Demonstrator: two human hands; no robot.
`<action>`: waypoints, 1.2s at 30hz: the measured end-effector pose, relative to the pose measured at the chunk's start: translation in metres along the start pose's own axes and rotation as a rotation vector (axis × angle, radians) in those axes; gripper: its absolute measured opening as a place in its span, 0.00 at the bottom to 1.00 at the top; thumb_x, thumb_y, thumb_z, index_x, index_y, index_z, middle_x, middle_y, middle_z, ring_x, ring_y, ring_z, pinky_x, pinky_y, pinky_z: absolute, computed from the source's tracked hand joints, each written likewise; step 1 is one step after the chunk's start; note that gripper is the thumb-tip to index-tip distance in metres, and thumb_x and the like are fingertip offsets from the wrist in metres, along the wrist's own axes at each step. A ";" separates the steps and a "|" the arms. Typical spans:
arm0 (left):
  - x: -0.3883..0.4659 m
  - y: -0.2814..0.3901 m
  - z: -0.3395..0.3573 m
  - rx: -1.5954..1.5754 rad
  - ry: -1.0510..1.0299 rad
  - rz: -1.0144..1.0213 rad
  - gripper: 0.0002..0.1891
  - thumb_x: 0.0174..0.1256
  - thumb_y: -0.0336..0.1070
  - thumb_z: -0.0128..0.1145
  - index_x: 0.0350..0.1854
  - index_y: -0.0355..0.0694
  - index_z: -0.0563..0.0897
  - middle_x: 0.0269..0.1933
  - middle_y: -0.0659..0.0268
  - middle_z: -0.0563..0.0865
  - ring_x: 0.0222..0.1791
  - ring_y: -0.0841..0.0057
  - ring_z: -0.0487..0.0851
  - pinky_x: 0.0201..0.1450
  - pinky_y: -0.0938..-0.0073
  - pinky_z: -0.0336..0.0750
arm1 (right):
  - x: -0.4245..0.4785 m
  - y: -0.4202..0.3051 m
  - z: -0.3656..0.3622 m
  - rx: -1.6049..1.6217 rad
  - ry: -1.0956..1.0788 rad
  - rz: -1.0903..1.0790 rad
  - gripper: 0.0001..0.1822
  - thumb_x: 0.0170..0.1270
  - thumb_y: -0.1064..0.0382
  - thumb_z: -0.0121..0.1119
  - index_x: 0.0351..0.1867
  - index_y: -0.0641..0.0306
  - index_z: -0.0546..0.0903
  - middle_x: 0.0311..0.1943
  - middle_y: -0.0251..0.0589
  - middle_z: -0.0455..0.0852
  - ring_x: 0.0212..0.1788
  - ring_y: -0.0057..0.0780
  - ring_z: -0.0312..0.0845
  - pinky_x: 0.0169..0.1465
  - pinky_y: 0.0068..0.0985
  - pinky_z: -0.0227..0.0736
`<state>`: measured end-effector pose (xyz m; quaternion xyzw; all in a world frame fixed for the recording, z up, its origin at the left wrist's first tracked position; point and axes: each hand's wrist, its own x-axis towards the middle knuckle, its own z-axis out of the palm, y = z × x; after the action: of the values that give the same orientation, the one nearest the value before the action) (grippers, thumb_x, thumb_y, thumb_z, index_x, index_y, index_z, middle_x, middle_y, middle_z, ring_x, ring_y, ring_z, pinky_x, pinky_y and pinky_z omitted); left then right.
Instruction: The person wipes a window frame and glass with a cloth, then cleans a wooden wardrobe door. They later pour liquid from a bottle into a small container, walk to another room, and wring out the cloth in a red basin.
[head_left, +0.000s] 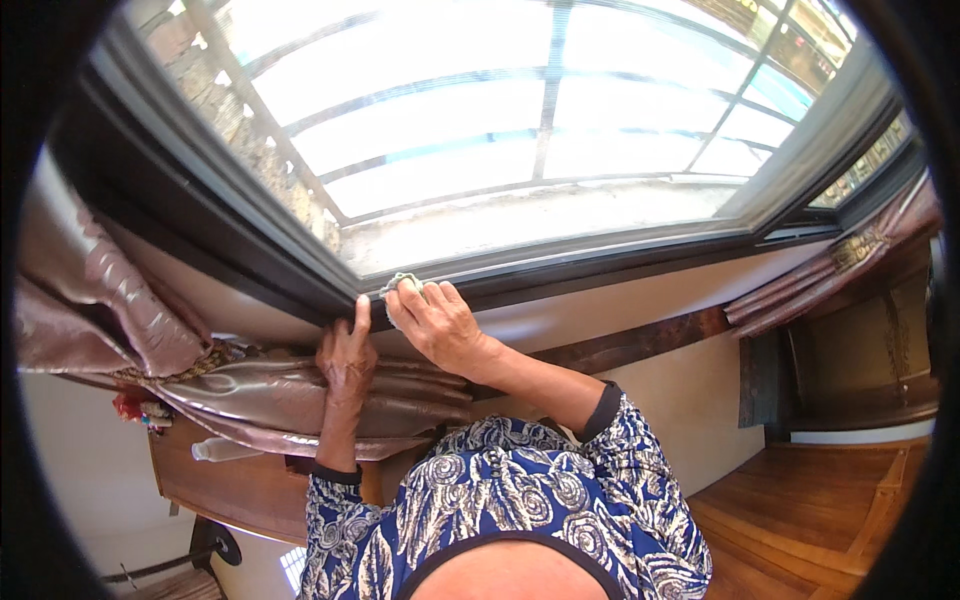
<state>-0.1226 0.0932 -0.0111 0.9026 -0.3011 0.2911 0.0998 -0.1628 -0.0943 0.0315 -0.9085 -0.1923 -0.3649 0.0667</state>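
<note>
A light greenish cloth (402, 283) is bunched under the fingers of my right hand (442, 326), at the lower left corner of a dark window frame (585, 264). Part of the cloth is hidden by those fingers. Just to the left, my left hand (349, 349) has its index finger extended to the frame's edge, its other fingers curled, and no object visible in it. Behind the frame is a bright glass pane (480, 172) with metal bars beyond it.
Tied-back mauve curtains hang at the left (300, 397) and right (817, 281). A wooden cabinet (217, 487) bears a clear plastic bottle (225, 450) at lower left. Wooden furniture (810, 502) stands at lower right. A pale wall (600, 315) lies below the sill.
</note>
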 end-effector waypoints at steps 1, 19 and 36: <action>-0.001 -0.002 0.002 0.026 -0.021 0.008 0.28 0.55 0.27 0.53 0.62 0.52 0.73 0.29 0.60 0.74 0.27 0.60 0.76 0.27 0.59 0.74 | -0.002 0.008 -0.006 0.032 0.027 0.016 0.18 0.51 0.66 0.58 0.46 0.67 0.77 0.42 0.46 0.77 0.34 0.30 0.74 0.37 0.25 0.68; -0.051 -0.082 -0.012 0.322 -0.021 -0.140 0.34 0.54 0.21 0.52 0.67 0.49 0.67 0.31 0.57 0.74 0.32 0.57 0.78 0.31 0.59 0.75 | -0.135 0.187 -0.100 -0.182 0.024 0.293 0.24 0.43 0.65 0.64 0.47 0.60 0.77 0.46 0.41 0.78 0.39 0.36 0.75 0.44 0.33 0.67; -0.048 -0.056 -0.008 0.195 0.079 -0.315 0.36 0.50 0.18 0.49 0.68 0.44 0.65 0.32 0.56 0.77 0.31 0.56 0.78 0.34 0.57 0.72 | -0.126 0.200 -0.088 -0.016 0.124 0.653 0.21 0.43 0.72 0.61 0.45 0.64 0.75 0.47 0.49 0.76 0.48 0.48 0.76 0.51 0.38 0.73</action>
<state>-0.1233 0.1642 -0.0326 0.9318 -0.1222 0.3350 0.0678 -0.2226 -0.3383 0.0126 -0.8987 0.1162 -0.3805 0.1845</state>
